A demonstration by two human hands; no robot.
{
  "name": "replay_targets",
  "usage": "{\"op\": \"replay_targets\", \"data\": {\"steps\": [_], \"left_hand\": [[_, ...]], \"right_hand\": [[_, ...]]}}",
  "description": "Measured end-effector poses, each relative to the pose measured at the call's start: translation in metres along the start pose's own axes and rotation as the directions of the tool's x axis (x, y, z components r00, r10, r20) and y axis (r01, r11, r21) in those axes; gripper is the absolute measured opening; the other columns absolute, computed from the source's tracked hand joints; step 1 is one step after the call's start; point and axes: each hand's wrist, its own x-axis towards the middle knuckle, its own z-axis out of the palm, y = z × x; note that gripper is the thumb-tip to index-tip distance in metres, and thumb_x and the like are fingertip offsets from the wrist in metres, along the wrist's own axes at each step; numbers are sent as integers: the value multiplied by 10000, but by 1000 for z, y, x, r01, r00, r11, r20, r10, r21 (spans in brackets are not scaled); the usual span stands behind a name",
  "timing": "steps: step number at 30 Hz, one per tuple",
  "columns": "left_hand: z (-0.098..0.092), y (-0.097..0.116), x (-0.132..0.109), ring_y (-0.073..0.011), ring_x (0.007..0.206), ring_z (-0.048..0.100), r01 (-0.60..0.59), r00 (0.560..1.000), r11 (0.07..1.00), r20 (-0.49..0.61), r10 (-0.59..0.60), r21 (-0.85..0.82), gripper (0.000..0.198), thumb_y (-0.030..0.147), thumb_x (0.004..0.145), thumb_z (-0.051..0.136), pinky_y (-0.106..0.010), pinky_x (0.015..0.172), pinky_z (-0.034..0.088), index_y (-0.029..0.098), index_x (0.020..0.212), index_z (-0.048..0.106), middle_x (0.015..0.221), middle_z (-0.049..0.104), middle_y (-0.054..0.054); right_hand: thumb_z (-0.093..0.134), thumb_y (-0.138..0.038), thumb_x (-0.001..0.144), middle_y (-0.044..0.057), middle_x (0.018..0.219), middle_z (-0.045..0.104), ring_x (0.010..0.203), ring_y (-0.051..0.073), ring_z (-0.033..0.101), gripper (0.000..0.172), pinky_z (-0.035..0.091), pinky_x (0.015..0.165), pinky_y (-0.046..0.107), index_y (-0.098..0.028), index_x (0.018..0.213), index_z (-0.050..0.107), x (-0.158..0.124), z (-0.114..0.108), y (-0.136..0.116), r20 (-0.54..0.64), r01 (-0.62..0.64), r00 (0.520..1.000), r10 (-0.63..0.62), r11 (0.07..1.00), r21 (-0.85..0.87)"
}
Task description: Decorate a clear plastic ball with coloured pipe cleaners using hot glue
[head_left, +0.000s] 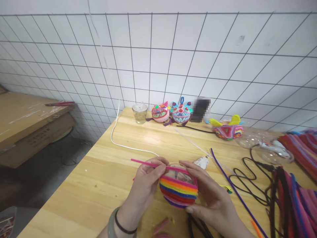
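Between my hands is a clear plastic ball (178,192), its lower part covered in rainbow rows of pipe cleaner and its upper part bare. A pink pipe cleaner (142,161) runs along the top of these rows, with its loose end sticking out to the left. My left hand (148,180) pinches this pink strand at the ball's left side. Wrapped around the right side of the ball is my right hand (213,195), thumb below and fingers above. The palm sides of both hands are hidden.
Finished pipe-cleaner ornaments (181,113) and a lidded glass cup (140,114) stand along the wall. Pipe-cleaner bundles (297,201), black cable (250,195), clear plastic shells (274,155) and a purple pipe cleaner (230,181) lie to the right. A white cord (131,147) crosses the left side.
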Motion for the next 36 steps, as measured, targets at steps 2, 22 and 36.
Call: {"op": "replay_targets", "data": {"steps": [2, 22, 36], "left_hand": [[0, 0, 0, -120, 720, 565, 6, 1000, 1000, 8, -6, -5, 199, 258, 612, 840, -230, 667, 456, 139, 557, 690, 852, 604, -19], [0, 1, 0, -128, 768, 579, 56, 997, 996, 62, -52, -71, 178, 239, 617, 842, -225, 708, 467, 141, 590, 696, 880, 611, -22], [-1, 4, -3, -184, 836, 624, 100, 986, 995, 131, -100, 7, 160, 251, 614, 832, -283, 779, 483, 149, 623, 710, 938, 648, -54]], "right_hand": [[767, -406, 782, 105, 1411, 531, 1298, 331, 500, 626, 485, 1020, 472, -369, 1360, 530, 0, 0, 0, 5, -3, 1000, 3, 1000, -3], [758, -377, 802, 109, 1408, 520, 1301, 323, 497, 603, 503, 1001, 465, -368, 1352, 511, 0, 2, -3, 3, 67, 998, -67, 996, -59], [734, -252, 828, 65, 1424, 425, 1348, 229, 432, 643, 434, 1071, 303, -367, 1381, 427, 5, 2, -18, 142, 97, 988, -67, 972, -213]]}}
